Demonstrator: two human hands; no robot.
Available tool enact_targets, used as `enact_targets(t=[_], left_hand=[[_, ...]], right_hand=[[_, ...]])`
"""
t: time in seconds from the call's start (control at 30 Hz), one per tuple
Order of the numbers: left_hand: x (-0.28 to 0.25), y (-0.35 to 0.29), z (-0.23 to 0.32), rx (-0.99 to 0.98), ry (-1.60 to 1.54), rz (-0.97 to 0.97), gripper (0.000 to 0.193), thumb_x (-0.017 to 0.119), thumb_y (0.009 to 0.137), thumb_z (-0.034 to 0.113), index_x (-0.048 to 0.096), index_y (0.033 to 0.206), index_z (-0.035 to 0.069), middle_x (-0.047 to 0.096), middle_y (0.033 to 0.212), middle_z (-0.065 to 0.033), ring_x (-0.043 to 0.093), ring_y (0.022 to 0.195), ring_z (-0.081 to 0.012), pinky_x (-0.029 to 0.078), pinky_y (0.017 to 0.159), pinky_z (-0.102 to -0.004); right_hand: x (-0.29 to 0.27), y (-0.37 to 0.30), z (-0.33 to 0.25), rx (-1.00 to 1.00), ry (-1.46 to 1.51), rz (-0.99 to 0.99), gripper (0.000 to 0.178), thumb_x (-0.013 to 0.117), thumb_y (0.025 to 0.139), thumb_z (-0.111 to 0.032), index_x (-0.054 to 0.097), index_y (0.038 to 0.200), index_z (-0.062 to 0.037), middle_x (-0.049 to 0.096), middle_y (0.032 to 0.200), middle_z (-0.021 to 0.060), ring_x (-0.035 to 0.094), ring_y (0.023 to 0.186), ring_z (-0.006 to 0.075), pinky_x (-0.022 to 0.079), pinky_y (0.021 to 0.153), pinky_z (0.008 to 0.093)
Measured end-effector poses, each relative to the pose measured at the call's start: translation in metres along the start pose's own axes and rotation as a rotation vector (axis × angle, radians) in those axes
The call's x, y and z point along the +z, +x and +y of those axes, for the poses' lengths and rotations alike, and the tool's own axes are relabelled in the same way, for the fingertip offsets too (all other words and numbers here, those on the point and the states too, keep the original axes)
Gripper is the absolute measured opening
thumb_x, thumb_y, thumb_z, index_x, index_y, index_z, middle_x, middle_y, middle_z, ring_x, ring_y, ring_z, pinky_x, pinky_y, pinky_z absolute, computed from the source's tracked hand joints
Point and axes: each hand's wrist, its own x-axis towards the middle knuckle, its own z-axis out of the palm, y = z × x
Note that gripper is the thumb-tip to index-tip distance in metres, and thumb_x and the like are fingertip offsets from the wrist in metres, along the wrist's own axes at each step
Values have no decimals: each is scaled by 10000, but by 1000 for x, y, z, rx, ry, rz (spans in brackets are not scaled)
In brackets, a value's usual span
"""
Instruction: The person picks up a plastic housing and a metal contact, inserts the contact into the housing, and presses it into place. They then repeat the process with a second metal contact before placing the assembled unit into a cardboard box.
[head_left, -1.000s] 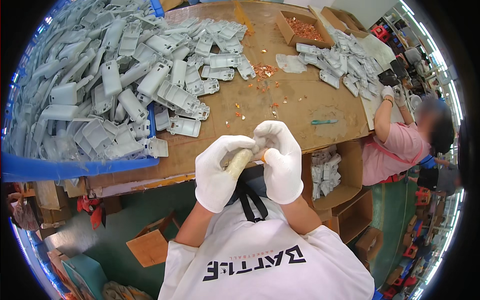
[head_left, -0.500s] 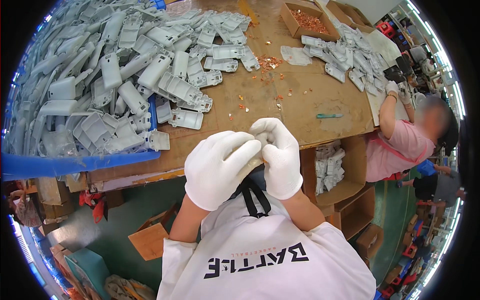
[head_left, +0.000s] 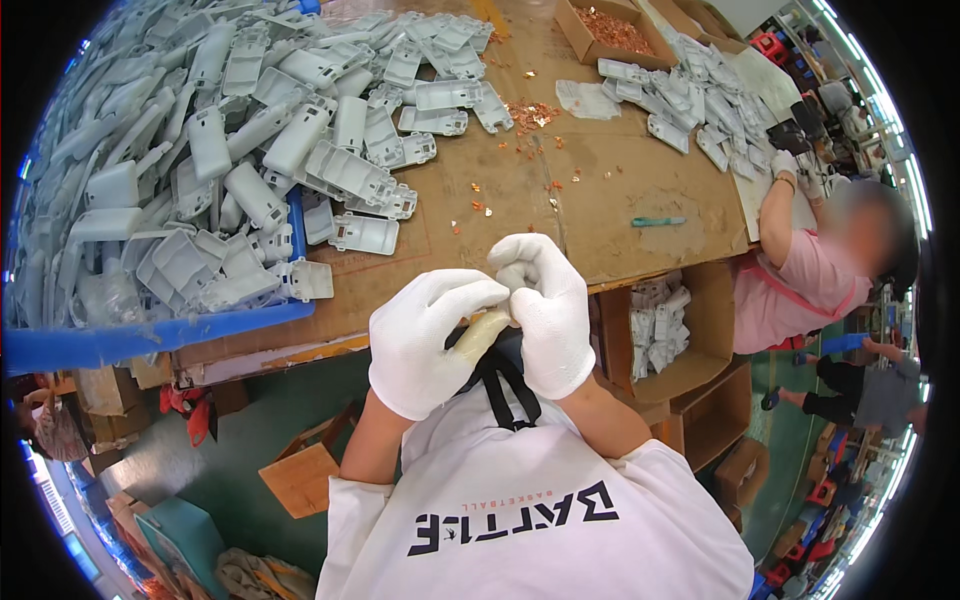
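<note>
Left hand (head_left: 432, 340): white-gloved, grasping one small pale yellowish piece (head_left: 482, 330) at the table edge.
Right hand (head_left: 548, 305): white-gloved, fingers pinched on the same piece.
Grey plastic housings (head_left: 250, 130): too many to count.
Teal pen (head_left: 658, 221): one, on the brown cardboard tabletop (head_left: 600, 170).

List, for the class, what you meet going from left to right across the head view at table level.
Blue bin rim → heap of grey plastic housings → scattered copper bits → teal pen → co-worker's gloved hand.
</note>
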Motion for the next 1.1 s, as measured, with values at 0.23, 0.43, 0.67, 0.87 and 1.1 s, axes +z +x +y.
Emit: enact_targets(t=[0.23, 0.43, 0.67, 0.87, 1.1], left_hand=[[3, 2, 6, -49, -55, 32, 252, 791, 702, 38, 708, 937, 77, 701, 907, -81, 686, 771, -231, 550, 648, -292], [6, -4, -1, -144, -150, 34, 235, 755, 740, -28, 711, 950, 68, 698, 926, -90, 691, 757, -209, 552, 639, -279], [3, -7, -6, -322, -354, -7, 203, 718, 783, -64, 707, 953, 46, 694, 912, -79, 689, 782, -150, 544, 659, -246], [3, -12, -10, -468, -606, -34, 168, 665, 841, -69, 675, 991, 7, 694, 931, -68, 679, 834, -118, 549, 713, -248], [-2, -16, -10, -602, -858, -59, 158, 614, 883, -79, 616, 1029, -19, 674, 974, -65, 668, 865, -125, 545, 776, -252]], right_hand=[[-4, 4, 11, -68, -128, 10, 306, 419, 754, 85, 577, 1001, -1, 454, 739, -17, 397, 665, 51, 409, 627, 205], [0, 1, 2, -3, -31, -19, 323, 406, 767, 82, 566, 1036, 5, 502, 779, -5, 432, 673, 46, 405, 610, 210], [-4, 0, 0, 180, 174, -95, 358, 421, 750, 47, 557, 1079, 1, 541, 818, 15, 450, 681, 40, 362, 585, 195], [-6, 1, 2, 199, 205, -159, 341, 459, 748, -2, 553, 1075, 9, 549, 818, 27, 441, 663, 65, 351, 578, 213], [-6, 0, 2, 258, 249, -200, 326, 478, 760, -10, 550, 1077, 12, 565, 825, 53, 455, 664, 86, 358, 583, 228]])
